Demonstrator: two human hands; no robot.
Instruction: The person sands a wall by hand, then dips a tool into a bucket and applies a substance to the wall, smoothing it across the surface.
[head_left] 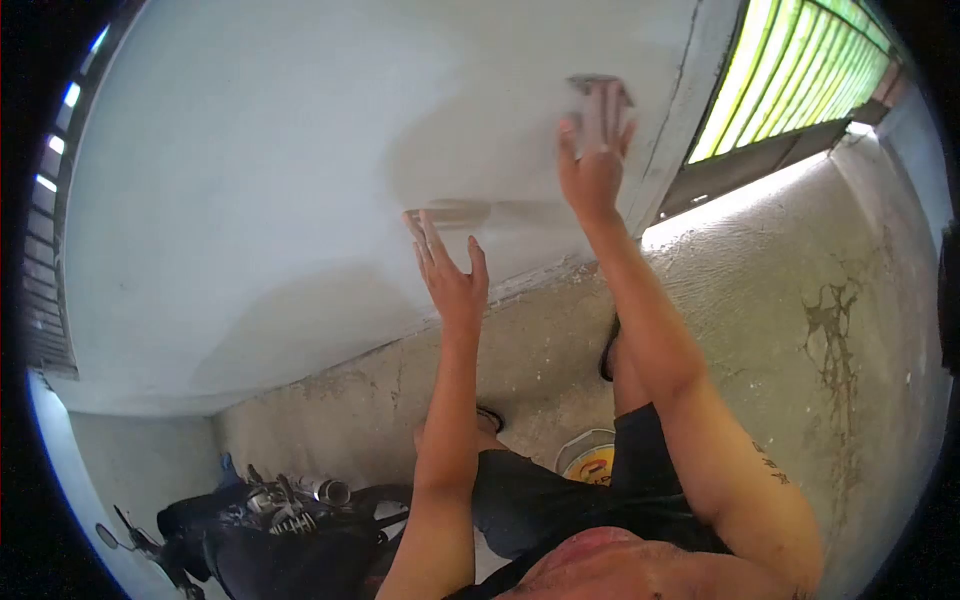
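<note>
Holding a dark flat piece (pixel 592 78) against the pale wall (pixel 250 150), near its right edge, under the straight fingers of the right hand (pixel 594 175), with the left hand (pixel 458 292) spread wide lower down, but showing no clear border between finished and remaining parts.

The single view looks from the wearer's head, forward and steeply down, toward a pale wall (pixel 260 160) that fills much of the upper left. Both hands (pixel 457 295) are at close range in front of the lens, with the forearms reaching up from the lower edge. The black shorts (pixel 540 500) and the bucket (pixel 590 458) lie below, seen from above. The lens is very wide, bending straight lines and darkening the corners, and the floor (pixel 740 300) meets the wall on a slant rising rightward.
</note>
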